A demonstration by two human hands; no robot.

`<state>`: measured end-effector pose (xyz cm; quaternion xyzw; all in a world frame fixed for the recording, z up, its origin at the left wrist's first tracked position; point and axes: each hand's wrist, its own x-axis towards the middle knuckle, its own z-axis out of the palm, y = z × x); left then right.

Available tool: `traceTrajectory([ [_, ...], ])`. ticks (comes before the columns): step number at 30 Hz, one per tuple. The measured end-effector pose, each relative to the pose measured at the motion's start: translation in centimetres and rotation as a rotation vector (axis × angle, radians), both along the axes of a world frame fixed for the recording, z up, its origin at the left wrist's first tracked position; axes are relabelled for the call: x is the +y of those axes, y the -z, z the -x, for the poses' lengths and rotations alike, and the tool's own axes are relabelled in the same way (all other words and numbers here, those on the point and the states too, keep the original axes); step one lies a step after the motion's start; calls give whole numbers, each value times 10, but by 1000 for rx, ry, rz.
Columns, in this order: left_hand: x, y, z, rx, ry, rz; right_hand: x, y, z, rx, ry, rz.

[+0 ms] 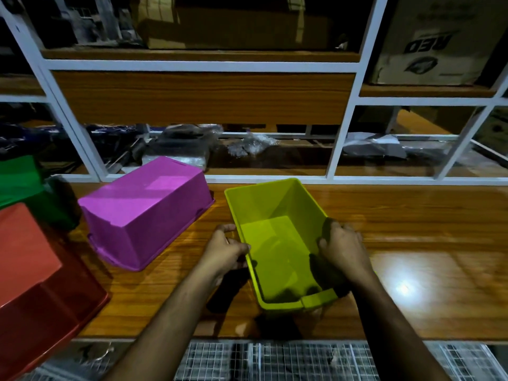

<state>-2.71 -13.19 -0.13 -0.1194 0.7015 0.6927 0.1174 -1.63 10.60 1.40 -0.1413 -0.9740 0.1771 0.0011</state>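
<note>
Gripping a lime-green bin [264, 204] by its two long sides, a person's two bare hands work near the front edge of a wooden worktop [412, 229], about midway along it. The left hand [228, 251] clasps the bin's left rim from outside, with the thumb up on the edge. The right hand [343, 248] curls its fingers over the right rim and into the bin. The bin sits open side up with nothing inside, its near short end just inside the worktop's front edge and its far end angled toward the back edge. Whether its base lies flat on the wood cannot be told.

Left of it, an upside-down purple bin [145, 213] lies at an angle, apart from the left hand by a narrow strip of bare wood. An upturned red bin [30, 270] overhangs the front left corner, and a green bin [19, 180] stands behind it. Right of the lime-green bin, bare wood runs wide to the picture's edge. Along the back edge rises a white-framed shelf rack [203, 66] with a cardboard box [439, 39] at upper right. Wire mesh [275, 358] shows below the front edge.
</note>
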Motion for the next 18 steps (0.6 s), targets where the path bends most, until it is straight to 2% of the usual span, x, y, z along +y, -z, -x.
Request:
traceTrajectory([
  [5,-13,6,5,25,-5,115,6,-2,0,21,-52,125],
  [11,-28,6,4,19,-71,18,6,5,5,-26,-13,292],
  [16,-41,3,2,3,-55,-67,7,9,7,-78,120,892],
  [18,-46,1,1,-25,-19,-97,7,11,5,-98,131,1055],
])
